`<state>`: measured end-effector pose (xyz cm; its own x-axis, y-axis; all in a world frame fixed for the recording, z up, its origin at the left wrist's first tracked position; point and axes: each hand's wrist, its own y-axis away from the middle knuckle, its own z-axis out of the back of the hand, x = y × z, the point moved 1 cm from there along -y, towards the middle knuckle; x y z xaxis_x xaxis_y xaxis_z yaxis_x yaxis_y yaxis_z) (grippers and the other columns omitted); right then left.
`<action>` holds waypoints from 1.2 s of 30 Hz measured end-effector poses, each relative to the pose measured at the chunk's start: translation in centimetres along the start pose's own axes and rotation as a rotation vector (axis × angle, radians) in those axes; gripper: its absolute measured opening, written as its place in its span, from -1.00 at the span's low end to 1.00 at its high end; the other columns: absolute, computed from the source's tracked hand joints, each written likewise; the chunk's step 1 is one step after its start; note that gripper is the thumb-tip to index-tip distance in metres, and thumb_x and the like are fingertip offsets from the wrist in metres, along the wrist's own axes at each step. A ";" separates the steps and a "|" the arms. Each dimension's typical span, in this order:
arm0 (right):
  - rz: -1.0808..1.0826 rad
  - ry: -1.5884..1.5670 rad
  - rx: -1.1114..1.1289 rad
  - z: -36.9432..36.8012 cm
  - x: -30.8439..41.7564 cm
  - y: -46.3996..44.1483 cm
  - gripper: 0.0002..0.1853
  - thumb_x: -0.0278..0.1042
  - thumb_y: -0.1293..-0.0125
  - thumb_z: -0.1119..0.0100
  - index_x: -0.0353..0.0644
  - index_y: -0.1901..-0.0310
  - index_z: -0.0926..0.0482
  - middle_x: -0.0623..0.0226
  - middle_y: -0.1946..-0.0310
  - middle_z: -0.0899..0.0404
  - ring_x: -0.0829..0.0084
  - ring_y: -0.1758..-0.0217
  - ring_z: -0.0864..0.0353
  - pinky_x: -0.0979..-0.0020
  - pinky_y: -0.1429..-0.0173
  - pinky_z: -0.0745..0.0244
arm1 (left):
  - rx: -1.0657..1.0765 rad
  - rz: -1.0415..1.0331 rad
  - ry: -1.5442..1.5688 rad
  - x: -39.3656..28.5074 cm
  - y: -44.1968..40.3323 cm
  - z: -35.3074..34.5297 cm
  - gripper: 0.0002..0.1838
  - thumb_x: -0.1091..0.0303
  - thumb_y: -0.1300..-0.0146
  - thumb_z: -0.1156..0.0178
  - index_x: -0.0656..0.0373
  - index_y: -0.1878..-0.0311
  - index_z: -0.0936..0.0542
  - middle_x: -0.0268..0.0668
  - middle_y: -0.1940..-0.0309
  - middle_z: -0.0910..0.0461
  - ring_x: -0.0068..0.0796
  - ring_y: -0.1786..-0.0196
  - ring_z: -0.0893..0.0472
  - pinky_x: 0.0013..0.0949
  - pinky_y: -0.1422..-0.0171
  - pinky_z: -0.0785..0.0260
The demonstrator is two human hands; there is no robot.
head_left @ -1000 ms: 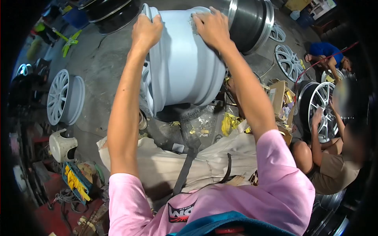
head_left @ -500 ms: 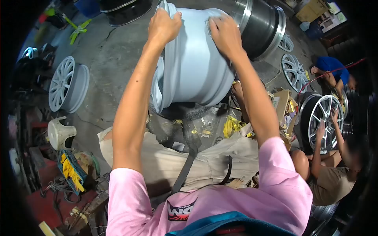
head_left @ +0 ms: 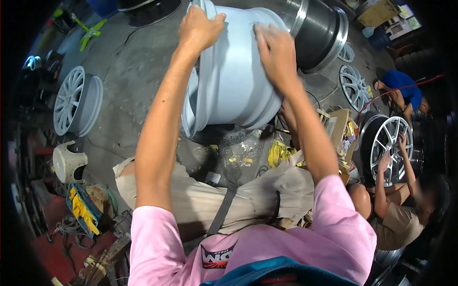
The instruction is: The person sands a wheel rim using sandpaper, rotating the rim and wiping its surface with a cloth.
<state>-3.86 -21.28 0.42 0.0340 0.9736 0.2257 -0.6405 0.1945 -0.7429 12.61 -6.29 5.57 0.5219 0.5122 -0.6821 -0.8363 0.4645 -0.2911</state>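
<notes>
A large pale grey wheel rim [head_left: 234,66] lies on its side in front of me, its spoked face toward the left. My left hand [head_left: 199,27] is closed over the rim's left edge at the top. On the upper right of the barrel, my right hand [head_left: 276,52] presses down, slightly blurred. Its fingertips are bent on the surface; a thin dark grey piece seems to lie under them, mostly hidden. A dark rim with a shiny lip [head_left: 317,35] stands just behind on the right.
At the right, a seated person [head_left: 398,219] touches a spoked wheel [head_left: 389,150]; another in blue [head_left: 403,83] bends farther back. A grey wheel [head_left: 71,101], white stool [head_left: 69,162] and teal basket [head_left: 85,209] stand left. A cardboard box [head_left: 338,131] lies near my right arm.
The view has shifted, so the rim appears farther right than a second ago. My right hand has slid a little along the barrel toward me. My left hand keeps its hold on the edge.
</notes>
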 end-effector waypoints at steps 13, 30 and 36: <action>-0.073 0.239 -0.016 3.4 3.8 9.0 -0.66 -0.29 -0.46 -0.24 -0.02 -0.22 -0.74 0.36 -0.20 -0.70 0.07 -0.52 -0.41 -0.19 -0.59 -0.10 | -0.038 -0.087 -0.083 1.3 -0.4 -1.1 -0.15 -0.16 -0.30 -0.37 0.61 -0.19 -0.49 0.31 -0.04 -0.67 0.15 -0.15 -0.71 -0.02 -0.29 -0.54; -0.562 -0.619 0.138 10.7 6.5 15.0 -0.72 -0.32 -0.58 -0.12 -0.32 0.06 -0.77 0.23 0.01 -0.81 0.30 -0.12 -0.75 0.29 -0.30 -0.56 | -0.463 -0.779 -0.347 -3.0 2.1 1.2 -0.42 0.10 -0.55 -0.01 0.47 -0.33 -0.50 0.30 -0.22 -0.60 0.25 -0.38 -0.52 0.01 -0.52 -0.32; -1.004 -0.992 -0.156 11.4 2.1 16.8 -0.65 -0.23 -0.65 -0.11 -0.40 -0.09 -0.69 0.24 0.20 -0.75 0.55 0.22 -0.73 0.58 0.15 -0.60 | 0.139 -0.993 -0.714 -3.7 6.4 -4.2 -0.19 -0.25 -0.59 0.06 0.40 -0.45 -0.45 0.07 -0.47 -0.46 0.05 -0.58 -0.36 0.05 -0.66 -0.16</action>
<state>-23.31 -17.34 -4.41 -0.1690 -0.0570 0.9840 -0.5745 0.8169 -0.0514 4.64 -8.19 3.41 0.9326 0.1530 0.3269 -0.0225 0.9285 -0.3705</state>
